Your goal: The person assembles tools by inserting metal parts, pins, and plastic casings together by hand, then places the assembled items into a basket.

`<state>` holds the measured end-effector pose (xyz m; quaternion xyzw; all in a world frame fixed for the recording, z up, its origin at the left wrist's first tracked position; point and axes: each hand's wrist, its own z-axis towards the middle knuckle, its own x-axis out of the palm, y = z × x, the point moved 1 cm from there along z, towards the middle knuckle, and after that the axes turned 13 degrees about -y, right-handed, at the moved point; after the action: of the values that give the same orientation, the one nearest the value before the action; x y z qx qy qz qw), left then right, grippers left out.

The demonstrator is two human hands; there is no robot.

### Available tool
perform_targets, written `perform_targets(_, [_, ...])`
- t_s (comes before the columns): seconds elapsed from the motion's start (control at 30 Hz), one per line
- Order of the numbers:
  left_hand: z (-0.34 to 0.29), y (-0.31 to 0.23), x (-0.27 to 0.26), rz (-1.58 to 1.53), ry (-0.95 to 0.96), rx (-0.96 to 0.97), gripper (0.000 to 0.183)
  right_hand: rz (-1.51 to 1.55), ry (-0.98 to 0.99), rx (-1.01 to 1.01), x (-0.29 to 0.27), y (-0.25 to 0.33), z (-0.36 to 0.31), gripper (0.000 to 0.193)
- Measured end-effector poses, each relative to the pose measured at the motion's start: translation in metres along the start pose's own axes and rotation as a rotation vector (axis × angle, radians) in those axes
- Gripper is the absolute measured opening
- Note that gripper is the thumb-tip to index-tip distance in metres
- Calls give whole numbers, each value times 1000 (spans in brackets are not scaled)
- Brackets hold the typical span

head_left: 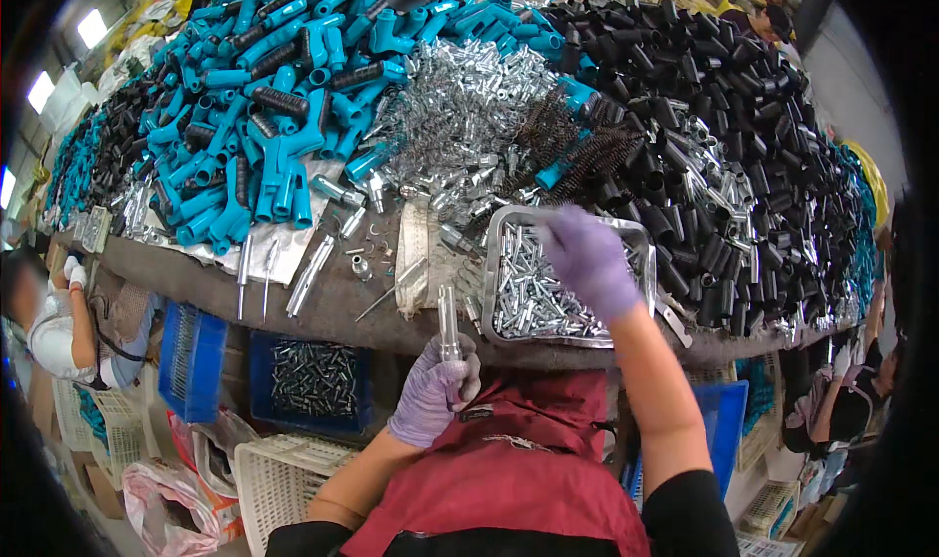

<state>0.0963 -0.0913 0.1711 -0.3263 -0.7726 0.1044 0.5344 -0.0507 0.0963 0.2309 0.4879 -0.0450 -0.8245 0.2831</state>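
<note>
My left hand (435,396), in a purple glove, is closed round the lower end of a shiny metal tube (448,320). The tube stands upright in front of the bench edge. My right hand (593,266), gloved alike, is over the right part of a metal tray (492,308). Motion smears its fingers, so I cannot see whether they hold anything. Many small silvery metal pins (538,298) lie in the tray. Left of the tray, a thin metal rod (391,289) lies on the bench.
Teal pistol-shaped housings (284,156) are heaped at the left. Silvery fittings and springs (469,97) fill the middle, black tubes (724,166) the right. Below the bench edge (196,281) stand a blue crate of metal parts (313,381) and a cream basket (279,479). Other people work at both sides.
</note>
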Motion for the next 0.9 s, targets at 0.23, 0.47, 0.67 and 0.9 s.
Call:
perform_targets(0.23, [-17, 2, -10, 271, -143, 47, 22, -479, 358, 198, 81, -24, 85, 32])
perform_targets(0.47, [-21, 1, -21, 289, -203, 56, 23, -116, 416, 261, 64, -52, 98, 41])
perform_targets(0.67, [-10, -3, -26, 344, -239, 74, 24, 191, 301, 509, 57, -60, 96, 35])
perform_targets(0.9, [32, -18, -11, 325, -179, 151, 27, 441, -136, 1, 25, 4, 42, 16])
